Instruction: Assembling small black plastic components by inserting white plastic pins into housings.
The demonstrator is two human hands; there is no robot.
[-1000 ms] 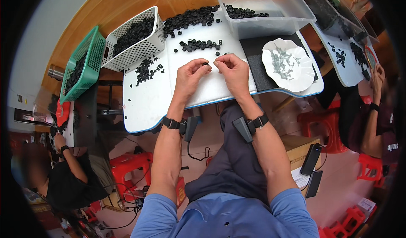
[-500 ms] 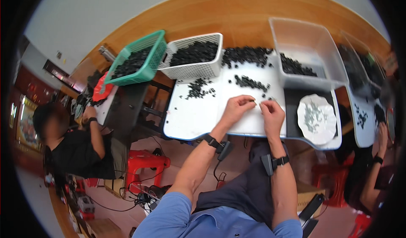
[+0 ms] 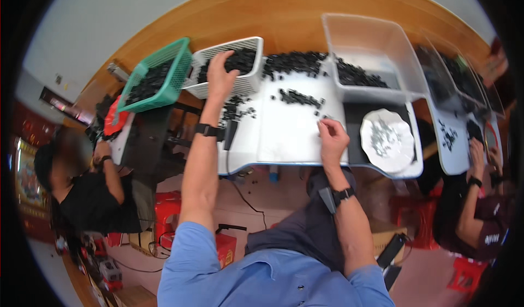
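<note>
My left hand (image 3: 221, 73) reaches over the white basket (image 3: 250, 83) at the back left, which is heaped with small black parts (image 3: 242, 61). Its thumb and fingers are apart, and no part can be seen held between them. Over the white tabletop, my right hand (image 3: 333, 139) is closed in a pinch with the fingertips together. Whatever it pinches is too small to make out. Just beyond it lies a loose row of black parts (image 3: 297, 98). A white scalloped plate (image 3: 403, 153) with small pale, thin pieces (image 3: 384, 135) stands to its right.
A green basket (image 3: 179, 79) of black parts stands further left. The clear plastic bin (image 3: 376, 94) at the back right holds more, and a long pile (image 3: 295, 63) lies between the containers. People work on both sides: one person (image 3: 98, 203) left, another person (image 3: 464, 214) right.
My left hand has left my right hand's side and moved up and left to the white basket, its fingers spreading. My right hand stays pinched over the table. The whole view has shifted slightly.
</note>
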